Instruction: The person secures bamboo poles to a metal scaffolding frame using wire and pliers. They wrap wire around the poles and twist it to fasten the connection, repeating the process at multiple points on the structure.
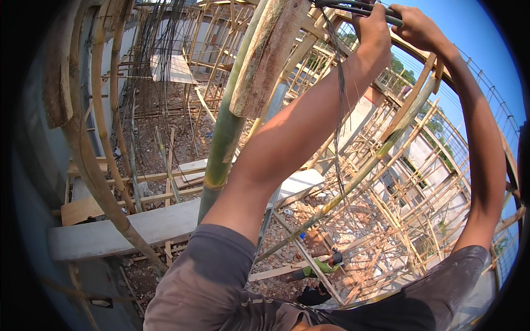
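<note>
Closed on dark rods (394, 18) with both left hand (374, 34) and right hand (418, 28), just beyond the upper right edge of the board (270, 58). Slender, smooth-looking, blunt at the near end; exact kind impossible to tell, partly hidden by fingers and cut off above. Hanging from beside the grip, across the left arm (301, 124): wires (340, 83), thin, dark and kinked. Raised high: left arm slanting up to the right, right arm (483, 138) bowed along the outer side. Standing left of the grip: rough, fibrous board against a rounded green bamboo pole (225, 138). Lower left of the pole: flat-faced grey beam (132, 231). Far below: broken rubble (345, 222), with a green-sleeved person (320, 268). Farther right: scaffolding (386, 212) of densely crossed, sunlit poles.
</note>
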Action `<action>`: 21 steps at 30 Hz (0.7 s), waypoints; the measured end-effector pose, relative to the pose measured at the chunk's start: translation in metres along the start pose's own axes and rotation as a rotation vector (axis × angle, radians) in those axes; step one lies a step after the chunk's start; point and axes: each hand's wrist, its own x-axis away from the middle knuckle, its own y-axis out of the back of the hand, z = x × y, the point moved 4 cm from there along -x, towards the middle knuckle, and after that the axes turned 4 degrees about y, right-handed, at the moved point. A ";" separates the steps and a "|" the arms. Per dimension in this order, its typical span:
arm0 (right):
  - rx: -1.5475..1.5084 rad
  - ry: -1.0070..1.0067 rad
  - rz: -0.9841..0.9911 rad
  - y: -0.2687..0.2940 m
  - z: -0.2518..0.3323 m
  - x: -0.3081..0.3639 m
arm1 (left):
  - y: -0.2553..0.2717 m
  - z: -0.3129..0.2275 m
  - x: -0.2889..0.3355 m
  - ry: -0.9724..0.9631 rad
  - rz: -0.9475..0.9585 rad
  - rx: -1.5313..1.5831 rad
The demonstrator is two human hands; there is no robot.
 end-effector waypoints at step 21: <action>0.497 -0.244 -0.611 -0.031 0.038 0.011 | 0.285 -0.063 0.328 0.960 -0.308 -1.003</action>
